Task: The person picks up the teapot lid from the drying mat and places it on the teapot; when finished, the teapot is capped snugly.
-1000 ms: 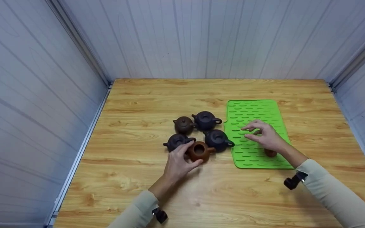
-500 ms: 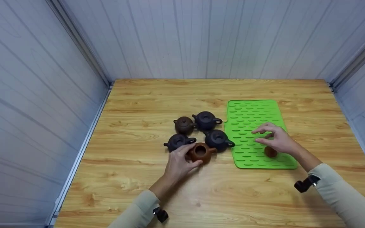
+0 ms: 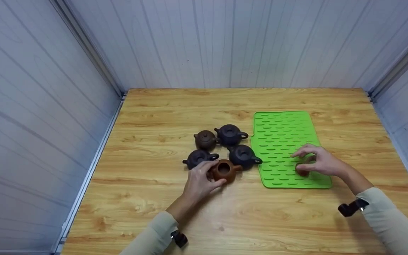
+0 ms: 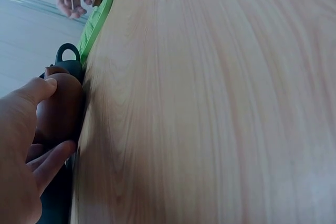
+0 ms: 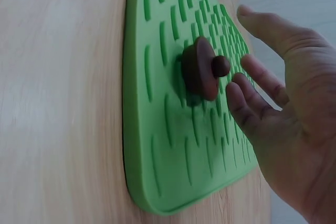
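Note:
My left hand (image 3: 200, 180) grips a reddish-brown teapot (image 3: 229, 176) by its body, thumb at the near side and fingers at the far side. The teapot has no lid on, so its round opening shows. On the green mat (image 3: 278, 124) lies a reddish-brown teapot lid (image 5: 202, 69), knob upward. My right hand (image 3: 322, 162) hovers right over this lid, fingers apart and loosely bent. In the right wrist view the fingertips (image 5: 236, 90) are close to the knob, with a gap showing between thumb and lid.
Three dark teapots, one at the back (image 3: 228, 134), one near the mat (image 3: 243, 157) and one at the left (image 3: 197, 158), cluster around a small brown teapot (image 3: 205, 140). The wooden table (image 3: 154, 113) is bounded by pale panel walls (image 3: 211, 42).
My right hand has moved right and toward me, from over the middle of the mat to over the lid. The left hand and its teapot have barely shifted.

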`<state>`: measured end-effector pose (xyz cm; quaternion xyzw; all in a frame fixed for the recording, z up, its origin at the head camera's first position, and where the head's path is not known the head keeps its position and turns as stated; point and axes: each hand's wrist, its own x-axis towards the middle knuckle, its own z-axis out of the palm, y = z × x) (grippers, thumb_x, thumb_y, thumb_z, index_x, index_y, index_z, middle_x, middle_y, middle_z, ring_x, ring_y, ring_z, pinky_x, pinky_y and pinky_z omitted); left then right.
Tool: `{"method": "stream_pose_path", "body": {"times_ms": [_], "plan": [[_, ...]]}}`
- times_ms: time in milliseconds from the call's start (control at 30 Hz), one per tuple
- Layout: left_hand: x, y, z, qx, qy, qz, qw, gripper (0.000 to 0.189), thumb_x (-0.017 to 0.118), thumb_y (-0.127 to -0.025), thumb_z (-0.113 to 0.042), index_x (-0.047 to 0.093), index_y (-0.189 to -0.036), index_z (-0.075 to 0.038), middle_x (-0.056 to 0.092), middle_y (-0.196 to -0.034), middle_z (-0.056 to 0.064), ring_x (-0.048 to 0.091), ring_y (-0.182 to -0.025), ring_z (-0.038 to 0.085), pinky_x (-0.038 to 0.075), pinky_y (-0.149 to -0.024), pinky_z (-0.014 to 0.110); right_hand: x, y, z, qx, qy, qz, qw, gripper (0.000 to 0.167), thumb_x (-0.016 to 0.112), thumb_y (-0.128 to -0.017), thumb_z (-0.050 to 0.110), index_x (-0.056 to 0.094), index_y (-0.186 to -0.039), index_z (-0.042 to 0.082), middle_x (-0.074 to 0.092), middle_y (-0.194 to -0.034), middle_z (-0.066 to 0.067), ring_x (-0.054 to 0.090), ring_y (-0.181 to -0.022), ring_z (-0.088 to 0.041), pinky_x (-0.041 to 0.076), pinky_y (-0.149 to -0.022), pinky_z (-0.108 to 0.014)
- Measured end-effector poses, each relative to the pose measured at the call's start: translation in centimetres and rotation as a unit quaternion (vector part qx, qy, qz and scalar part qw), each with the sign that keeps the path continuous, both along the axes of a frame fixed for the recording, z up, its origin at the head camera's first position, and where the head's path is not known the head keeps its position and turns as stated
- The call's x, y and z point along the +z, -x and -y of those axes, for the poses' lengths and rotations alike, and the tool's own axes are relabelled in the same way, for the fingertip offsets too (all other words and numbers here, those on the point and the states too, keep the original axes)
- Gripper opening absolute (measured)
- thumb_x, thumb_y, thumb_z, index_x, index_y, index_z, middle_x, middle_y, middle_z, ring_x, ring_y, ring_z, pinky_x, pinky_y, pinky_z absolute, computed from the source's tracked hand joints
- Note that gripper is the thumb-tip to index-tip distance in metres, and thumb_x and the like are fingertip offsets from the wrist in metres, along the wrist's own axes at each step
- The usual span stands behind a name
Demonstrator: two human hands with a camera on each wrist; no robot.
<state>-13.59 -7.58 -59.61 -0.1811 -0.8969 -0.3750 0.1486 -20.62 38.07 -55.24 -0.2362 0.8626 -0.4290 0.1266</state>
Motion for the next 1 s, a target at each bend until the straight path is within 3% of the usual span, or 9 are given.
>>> {"method": "stream_pose_path", "body": {"times_ms": [300, 567, 1000], "plan": [[-0.3, 0.3, 0.3, -0.014, -0.004, 0.003, 0.9999, 0.061, 0.102, -0.084, -0.030, 0.080, -0.136, -0.008, 0.083, -0.132, 0.012, 0.082, -0.118, 0.029, 0.068, -0.096, 0.043, -0.4, -0.2, -1.8, 0.050, 0.025, 0.002, 0.9984, 0.031, 0.087, -0.094, -0.001, 0.082, -0.124, -0.001, 0.075, -0.117, -0.006, 0.067, -0.105, -0.004, 0.059, -0.087, -0.021], [0.1, 0.7, 0.8, -0.038, -0.002, 0.021, 0.9990, 0.059, 0.100, -0.087, -0.028, 0.079, -0.139, -0.008, 0.082, -0.138, 0.013, 0.079, -0.128, 0.032, 0.066, -0.104, 0.047, -0.6, 0.3, -3.4, 0.107, 0.050, 0.049, 0.9918, 0.027, 0.081, -0.099, -0.003, 0.079, -0.126, -0.004, 0.073, -0.123, -0.004, 0.073, -0.106, -0.007, 0.062, -0.091, -0.019], [0.5, 1.2, 1.4, -0.059, -0.005, 0.055, 0.9967, 0.060, 0.101, -0.086, -0.025, 0.079, -0.139, -0.006, 0.081, -0.139, 0.015, 0.079, -0.130, 0.034, 0.065, -0.107, 0.050, -1.1, 0.2, -3.3, 0.065, 0.023, 0.038, 0.9969, 0.022, 0.082, -0.098, 0.000, 0.082, -0.121, -0.001, 0.076, -0.116, -0.012, 0.069, -0.102, -0.002, 0.060, -0.088, -0.018]]}}
